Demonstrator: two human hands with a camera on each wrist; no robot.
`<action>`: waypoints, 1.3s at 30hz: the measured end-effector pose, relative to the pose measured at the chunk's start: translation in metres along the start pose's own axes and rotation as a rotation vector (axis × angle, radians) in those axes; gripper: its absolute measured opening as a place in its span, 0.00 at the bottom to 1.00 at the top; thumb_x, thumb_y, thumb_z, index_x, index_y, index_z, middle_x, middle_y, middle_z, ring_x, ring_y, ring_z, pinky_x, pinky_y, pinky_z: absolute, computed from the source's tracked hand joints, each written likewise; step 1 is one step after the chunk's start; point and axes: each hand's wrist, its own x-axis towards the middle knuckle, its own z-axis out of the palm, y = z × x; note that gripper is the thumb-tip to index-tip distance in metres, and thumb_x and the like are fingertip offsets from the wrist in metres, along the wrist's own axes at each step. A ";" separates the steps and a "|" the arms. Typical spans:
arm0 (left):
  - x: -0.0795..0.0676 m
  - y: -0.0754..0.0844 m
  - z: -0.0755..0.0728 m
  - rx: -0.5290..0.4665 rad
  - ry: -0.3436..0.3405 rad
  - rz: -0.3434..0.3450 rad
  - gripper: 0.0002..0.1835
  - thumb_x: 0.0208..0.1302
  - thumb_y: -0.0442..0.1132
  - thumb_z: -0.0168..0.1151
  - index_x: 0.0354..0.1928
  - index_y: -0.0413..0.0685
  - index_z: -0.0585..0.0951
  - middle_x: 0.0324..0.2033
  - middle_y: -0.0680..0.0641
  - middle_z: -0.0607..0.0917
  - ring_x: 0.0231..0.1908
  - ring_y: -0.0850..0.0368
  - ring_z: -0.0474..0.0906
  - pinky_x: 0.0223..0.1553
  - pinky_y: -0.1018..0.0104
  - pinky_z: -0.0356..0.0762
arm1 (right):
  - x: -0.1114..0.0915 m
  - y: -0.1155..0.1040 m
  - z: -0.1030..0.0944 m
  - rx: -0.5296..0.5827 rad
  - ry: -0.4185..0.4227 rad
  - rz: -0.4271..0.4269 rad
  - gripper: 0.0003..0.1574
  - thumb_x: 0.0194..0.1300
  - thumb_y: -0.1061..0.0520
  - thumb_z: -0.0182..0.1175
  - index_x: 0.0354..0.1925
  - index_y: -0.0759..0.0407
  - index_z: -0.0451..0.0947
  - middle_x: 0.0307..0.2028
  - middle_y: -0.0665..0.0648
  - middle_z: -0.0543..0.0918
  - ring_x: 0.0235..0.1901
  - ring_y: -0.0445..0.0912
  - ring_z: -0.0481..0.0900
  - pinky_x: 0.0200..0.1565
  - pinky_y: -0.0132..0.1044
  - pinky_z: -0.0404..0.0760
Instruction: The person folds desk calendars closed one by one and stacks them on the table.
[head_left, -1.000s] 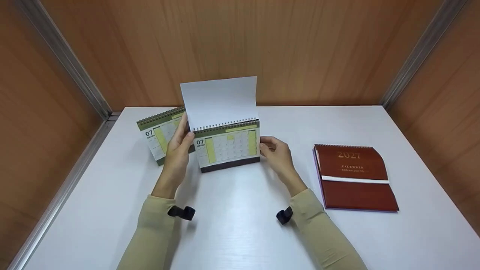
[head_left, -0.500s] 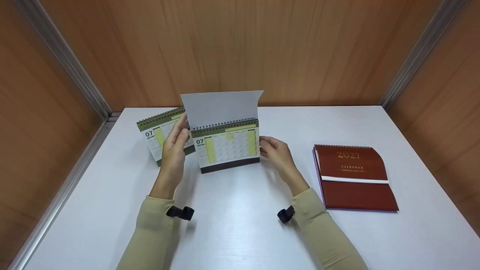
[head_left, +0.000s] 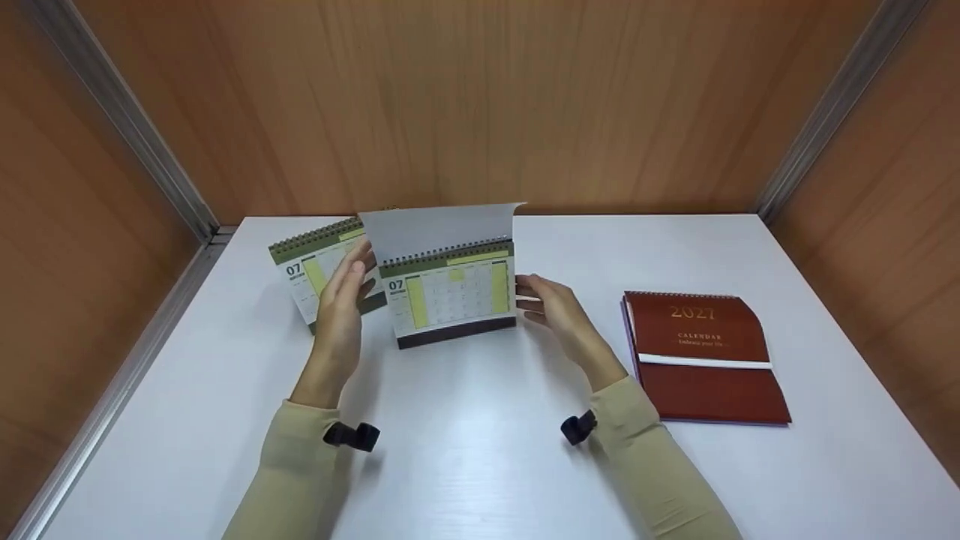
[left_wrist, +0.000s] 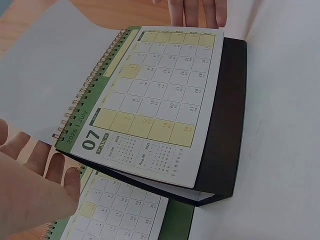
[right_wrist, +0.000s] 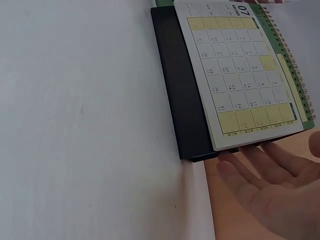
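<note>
A spiral desk calendar (head_left: pixel 457 292) stands at mid-table on its dark base, showing a July page headed 07. Behind its coil, a blank white sheet (head_left: pixel 442 229) leans backward. My left hand (head_left: pixel 339 319) is beside the calendar's left edge, fingers extended; in the left wrist view its fingertips lie near the coil and the sheet. At the opposite side, my right hand (head_left: pixel 559 315) has loose fingers by the right edge; the right wrist view shows fingertips (right_wrist: pixel 227 167) at or just under that edge. A second calendar (head_left: pixel 304 274), also at 07, sits behind my left hand, partly covered.
To the right lies a dark red 2027 calendar (head_left: pixel 701 390) with a white band (head_left: pixel 705 361) across it. The white table (head_left: pixel 465 465) meets wooden panels (head_left: pixel 480 97) at the back and both sides. Black straps with small cameras circle both wrists.
The white sheet has dropped backward from nearly upright. My left hand has let go of the calendar's left edge and shifted left. My right fingers have loosened and spread slightly at the right edge.
</note>
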 end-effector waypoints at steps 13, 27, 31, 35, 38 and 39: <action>-0.010 -0.005 0.005 0.132 -0.186 0.040 0.32 0.88 0.55 0.30 0.86 0.55 0.51 0.85 0.59 0.47 0.83 0.67 0.38 0.83 0.57 0.34 | -0.004 -0.017 -0.012 0.006 -0.067 -0.061 0.37 0.89 0.44 0.34 0.78 0.66 0.65 0.73 0.66 0.73 0.71 0.61 0.74 0.75 0.54 0.69; -0.001 -0.021 0.000 0.207 -0.033 -0.036 0.41 0.82 0.51 0.58 0.87 0.62 0.49 0.84 0.51 0.52 0.83 0.53 0.46 0.81 0.51 0.55 | 0.009 -0.024 -0.010 -0.370 0.040 -0.166 0.39 0.84 0.42 0.49 0.82 0.56 0.60 0.76 0.62 0.71 0.73 0.60 0.73 0.72 0.54 0.73; 0.003 -0.027 -0.001 0.253 -0.027 -0.065 0.42 0.81 0.52 0.59 0.87 0.62 0.49 0.84 0.48 0.54 0.83 0.50 0.49 0.81 0.50 0.56 | 0.015 -0.025 -0.007 -0.393 0.028 -0.210 0.38 0.84 0.43 0.50 0.83 0.55 0.59 0.76 0.62 0.70 0.72 0.61 0.73 0.73 0.54 0.72; 0.004 -0.032 0.000 0.307 -0.029 -0.096 0.41 0.81 0.52 0.58 0.87 0.60 0.51 0.84 0.47 0.57 0.83 0.48 0.50 0.81 0.48 0.56 | 0.020 -0.021 -0.004 -0.385 0.021 -0.250 0.37 0.85 0.45 0.51 0.83 0.56 0.59 0.76 0.63 0.70 0.72 0.60 0.74 0.75 0.52 0.70; 0.005 -0.034 0.000 0.335 -0.032 -0.114 0.40 0.82 0.50 0.58 0.87 0.57 0.51 0.83 0.45 0.59 0.82 0.45 0.53 0.80 0.47 0.58 | 0.023 -0.018 -0.002 -0.382 0.017 -0.273 0.38 0.85 0.45 0.50 0.83 0.57 0.58 0.76 0.63 0.70 0.72 0.59 0.73 0.75 0.51 0.71; 0.005 -0.035 0.000 0.343 -0.034 -0.118 0.40 0.82 0.49 0.57 0.87 0.56 0.51 0.83 0.44 0.59 0.81 0.44 0.55 0.80 0.47 0.59 | 0.023 -0.018 -0.001 -0.377 0.016 -0.278 0.38 0.85 0.45 0.50 0.83 0.56 0.58 0.76 0.63 0.70 0.72 0.59 0.73 0.74 0.50 0.71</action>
